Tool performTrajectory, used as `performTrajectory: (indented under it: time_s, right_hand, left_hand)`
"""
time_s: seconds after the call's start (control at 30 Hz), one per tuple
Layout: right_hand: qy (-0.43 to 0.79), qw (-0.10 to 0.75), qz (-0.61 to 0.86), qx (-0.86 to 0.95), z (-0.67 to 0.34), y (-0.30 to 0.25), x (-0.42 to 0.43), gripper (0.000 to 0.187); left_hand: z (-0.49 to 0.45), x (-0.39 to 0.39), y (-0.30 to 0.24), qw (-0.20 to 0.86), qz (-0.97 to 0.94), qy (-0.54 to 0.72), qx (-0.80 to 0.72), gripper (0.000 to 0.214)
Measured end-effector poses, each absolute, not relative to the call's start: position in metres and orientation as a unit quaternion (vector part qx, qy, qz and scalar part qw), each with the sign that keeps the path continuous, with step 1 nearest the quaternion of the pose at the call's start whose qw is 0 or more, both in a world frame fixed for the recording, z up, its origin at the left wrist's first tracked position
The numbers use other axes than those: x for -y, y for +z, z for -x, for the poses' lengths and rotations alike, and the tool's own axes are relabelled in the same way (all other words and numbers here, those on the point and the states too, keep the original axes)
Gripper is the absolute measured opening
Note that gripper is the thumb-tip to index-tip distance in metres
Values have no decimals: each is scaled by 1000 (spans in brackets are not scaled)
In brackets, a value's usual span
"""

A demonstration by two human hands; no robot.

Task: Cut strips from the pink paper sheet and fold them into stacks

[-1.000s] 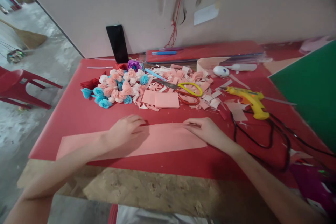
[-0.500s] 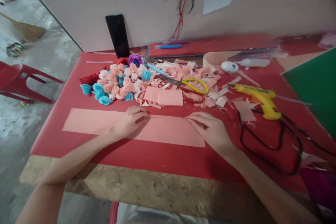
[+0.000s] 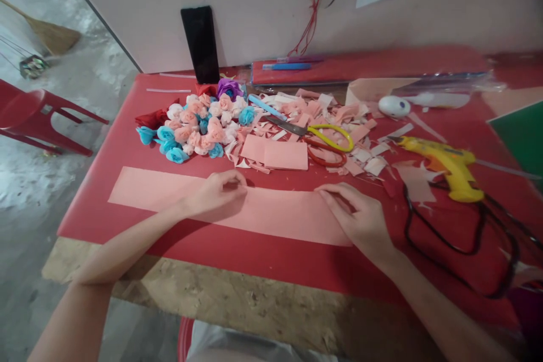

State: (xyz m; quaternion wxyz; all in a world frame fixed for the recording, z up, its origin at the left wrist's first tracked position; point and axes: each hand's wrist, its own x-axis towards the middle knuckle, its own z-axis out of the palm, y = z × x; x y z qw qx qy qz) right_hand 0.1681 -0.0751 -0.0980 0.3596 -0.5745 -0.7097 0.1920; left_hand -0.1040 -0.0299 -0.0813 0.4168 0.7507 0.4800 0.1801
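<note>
The pink paper strip (image 3: 288, 215) looks matt and smooth, while the roses (image 3: 214, 130) are soft, crinkled paper with a dull finish. Red sheeting gives the worktop (image 3: 190, 251) a smooth, faintly satiny face; its front border (image 3: 237, 288) is rough, mottled and matt. The scissors (image 3: 292, 126) pair grey metal blades with smooth plastic handles. The glue gun (image 3: 456, 164) is yellow plastic with a slight sheen, the smartphone (image 3: 201, 45) dark and glossy, the clear plastic wrap (image 3: 462, 78) shiny and wrinkled. The stool (image 3: 31, 110) is smooth red plastic, the floor (image 3: 91, 5) grey and uneven, the broom (image 3: 59, 38) coarse and fibrous.
</note>
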Motion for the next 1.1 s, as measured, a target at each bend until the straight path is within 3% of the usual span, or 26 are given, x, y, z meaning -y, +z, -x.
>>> performTrajectory:
  time_s: [0.17,0.27,0.4,0.5,0.77,0.87,1.1]
  right_hand:
    - [246,359,486,758,-173,-83,74,17]
    - [304,279,360,837,-179,-72,78,20]
    - [372,131,303,868,-184,-67,87,25]
    - [381,126,305,864,-185,-70,87,29]
    - [163,259,549,778,-194,-74,30,20]
    - [94,227,574,781,-192,-79,-5,24]
    - [65,150,561,811,-179,-101,-59,33]
  left_hand:
    - [104,36,-88,311,-829,186,-427,14]
    - [111,39,-91,240,-898,168,-328,16]
    - [123,46,-88,120,-954,141,-235,22]
    - [128,52,-87,59,-964,149,-211,18]
    - [117,57,-85,82,-957,164,-225,23]
    - [111,53,-85,77,-960,164,-214,23]
    - [108,54,-89,56,-964,183,-186,25]
